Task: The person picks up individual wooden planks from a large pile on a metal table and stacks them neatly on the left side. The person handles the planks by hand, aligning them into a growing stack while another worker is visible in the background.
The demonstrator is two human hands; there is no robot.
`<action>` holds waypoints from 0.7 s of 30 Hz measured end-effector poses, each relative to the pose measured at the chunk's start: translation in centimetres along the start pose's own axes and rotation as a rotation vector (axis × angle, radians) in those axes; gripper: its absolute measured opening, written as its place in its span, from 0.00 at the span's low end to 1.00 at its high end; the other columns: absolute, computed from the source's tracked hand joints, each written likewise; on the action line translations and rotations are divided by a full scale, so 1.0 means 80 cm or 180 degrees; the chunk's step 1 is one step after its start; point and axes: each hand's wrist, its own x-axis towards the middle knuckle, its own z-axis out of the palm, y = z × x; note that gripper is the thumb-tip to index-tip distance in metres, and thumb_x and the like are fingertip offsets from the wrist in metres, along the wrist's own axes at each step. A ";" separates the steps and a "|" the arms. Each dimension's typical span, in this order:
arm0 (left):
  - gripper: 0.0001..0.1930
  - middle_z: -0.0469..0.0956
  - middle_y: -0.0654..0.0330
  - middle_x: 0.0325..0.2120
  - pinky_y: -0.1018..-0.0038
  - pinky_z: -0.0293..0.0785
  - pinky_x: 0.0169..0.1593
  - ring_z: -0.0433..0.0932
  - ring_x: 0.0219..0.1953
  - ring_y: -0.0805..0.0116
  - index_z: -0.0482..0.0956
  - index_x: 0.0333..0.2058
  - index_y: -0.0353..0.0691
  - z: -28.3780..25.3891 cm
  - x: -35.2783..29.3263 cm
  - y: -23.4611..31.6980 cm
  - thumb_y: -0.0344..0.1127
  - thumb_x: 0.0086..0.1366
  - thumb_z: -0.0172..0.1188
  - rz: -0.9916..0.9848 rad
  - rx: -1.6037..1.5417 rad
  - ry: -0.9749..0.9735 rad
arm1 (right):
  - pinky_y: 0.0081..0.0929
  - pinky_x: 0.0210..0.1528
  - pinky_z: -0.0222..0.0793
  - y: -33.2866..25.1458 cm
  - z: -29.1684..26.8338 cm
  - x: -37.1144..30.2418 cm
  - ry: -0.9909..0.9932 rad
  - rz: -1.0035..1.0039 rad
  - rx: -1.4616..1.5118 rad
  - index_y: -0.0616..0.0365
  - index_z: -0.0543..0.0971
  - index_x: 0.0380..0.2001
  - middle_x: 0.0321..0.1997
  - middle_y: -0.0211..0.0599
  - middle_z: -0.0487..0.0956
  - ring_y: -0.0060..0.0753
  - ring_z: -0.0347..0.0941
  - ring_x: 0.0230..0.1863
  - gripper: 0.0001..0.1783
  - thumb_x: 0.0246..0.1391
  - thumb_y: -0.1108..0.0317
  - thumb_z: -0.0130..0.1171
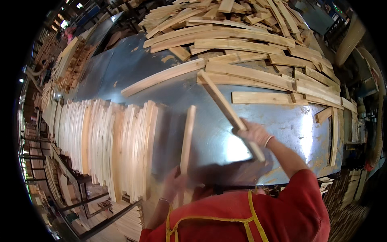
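Wood-sorting, seemingly: gripping one slat (221,100) over the metal table (209,141) in the right hand (255,134), with a second slat (188,139) at the left hand (174,183), too blurred to tell its grip, and probably calling for alignment against the slat row (131,149).

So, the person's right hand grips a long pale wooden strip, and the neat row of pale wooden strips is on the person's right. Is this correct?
Not fully: the head view shows the neat row of pale wooden strips on the person's left, not right. The right hand does grip a long pale wooden strip.
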 end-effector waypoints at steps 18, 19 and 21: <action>0.48 0.66 0.52 0.72 0.49 0.50 0.78 0.61 0.74 0.50 0.58 0.77 0.41 -0.094 0.024 -0.019 0.55 0.64 0.66 0.1139 0.4798 0.1961 | 0.47 0.54 0.77 -0.057 0.102 0.024 0.0379 -0.1445 -0.0513 0.58 0.80 0.55 0.45 0.56 0.84 0.57 0.82 0.49 0.27 0.62 0.49 0.58; 0.47 0.63 0.53 0.74 0.49 0.50 0.78 0.59 0.75 0.51 0.59 0.77 0.43 -0.107 0.027 -0.029 0.55 0.65 0.66 0.1004 0.4818 0.2087 | 0.48 0.54 0.78 -0.074 0.029 0.009 0.0466 -0.0956 -0.1374 0.51 0.75 0.64 0.49 0.51 0.86 0.55 0.83 0.52 0.29 0.61 0.55 0.59; 0.45 0.58 0.54 0.76 0.48 0.48 0.79 0.55 0.77 0.52 0.60 0.76 0.46 -0.109 0.042 -0.024 0.54 0.65 0.66 0.0863 0.4869 0.2285 | 0.50 0.69 0.68 0.057 -0.060 0.021 0.1723 -0.0858 -0.3122 0.48 0.68 0.74 0.67 0.51 0.76 0.54 0.69 0.72 0.41 0.57 0.56 0.64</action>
